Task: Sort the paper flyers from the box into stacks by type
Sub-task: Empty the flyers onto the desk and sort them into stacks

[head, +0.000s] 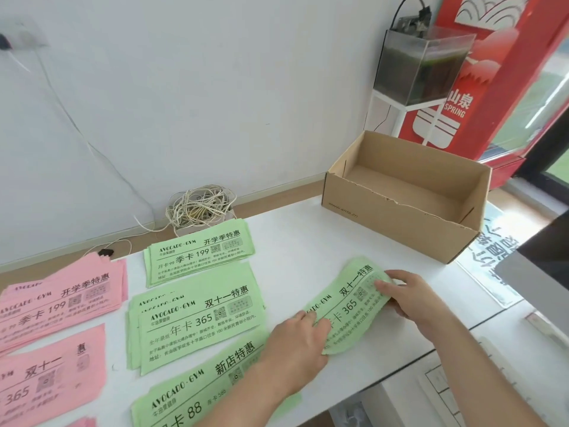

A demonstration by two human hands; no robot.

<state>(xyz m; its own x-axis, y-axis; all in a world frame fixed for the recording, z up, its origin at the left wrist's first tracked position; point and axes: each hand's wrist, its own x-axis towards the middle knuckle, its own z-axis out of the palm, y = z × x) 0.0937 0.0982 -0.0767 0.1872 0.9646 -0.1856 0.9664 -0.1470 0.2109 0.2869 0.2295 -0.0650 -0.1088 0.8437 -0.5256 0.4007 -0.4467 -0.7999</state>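
Observation:
A green flyer [348,306] printed "365" is held just above the white table [292,241], bowed between both hands. My left hand [292,349] holds its near-left end. My right hand [412,297] pinches its far-right end. To the left lie three green stacks: a "199" stack [200,251], a "365" stack [197,318] and an "88" stack [197,392]. Further left lie a pink "199" stack [58,300] and a pink "365" stack [46,377]. The brown cardboard box [338,195] at the back right shows no flyers inside.
A tangle of white cable [200,208] lies on the floor behind the table. A dark-filled glass tank [421,66] stands on a white stand by a red cooler [492,72]. A grey object [542,282] juts in at the right edge.

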